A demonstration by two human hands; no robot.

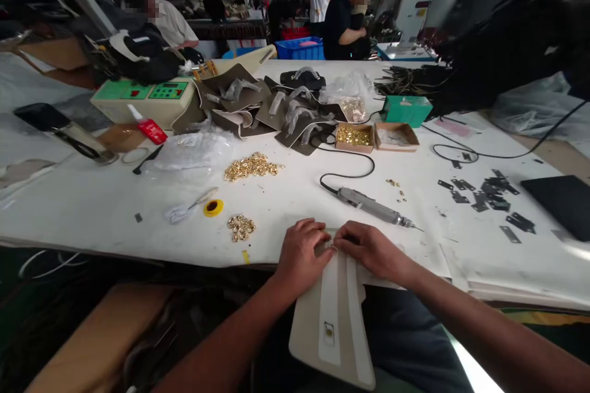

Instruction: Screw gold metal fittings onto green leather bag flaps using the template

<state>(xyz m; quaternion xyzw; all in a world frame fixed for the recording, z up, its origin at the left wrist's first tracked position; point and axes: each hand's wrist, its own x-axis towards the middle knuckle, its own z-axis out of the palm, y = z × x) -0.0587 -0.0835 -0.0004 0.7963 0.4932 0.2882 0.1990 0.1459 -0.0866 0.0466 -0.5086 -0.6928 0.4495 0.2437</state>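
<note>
A beige bag panel [306,331] with pale strips along it hangs over the table's front edge, its far end on the tabletop. My left hand [302,255] grips that far end, fingers curled over it and thumb on the surface. From the other side, my right hand [371,250] has its thumb and fingertips pinched together close to the left fingertips; whatever lies between them is too small to make out. Near the panel's lower end sits a small metal fitting [329,331]. Just beyond my hands lies a grey electric screwdriver [371,204], bit pointing right.
Gold rings [251,167] lie piled at left-centre, with a smaller heap of gold fittings [240,228] nearer. Dark metal plates [491,193] are scattered at right. Behind are brown panels [239,89], a box of gold parts [354,137] and a green box [406,110]. Several people work farther back.
</note>
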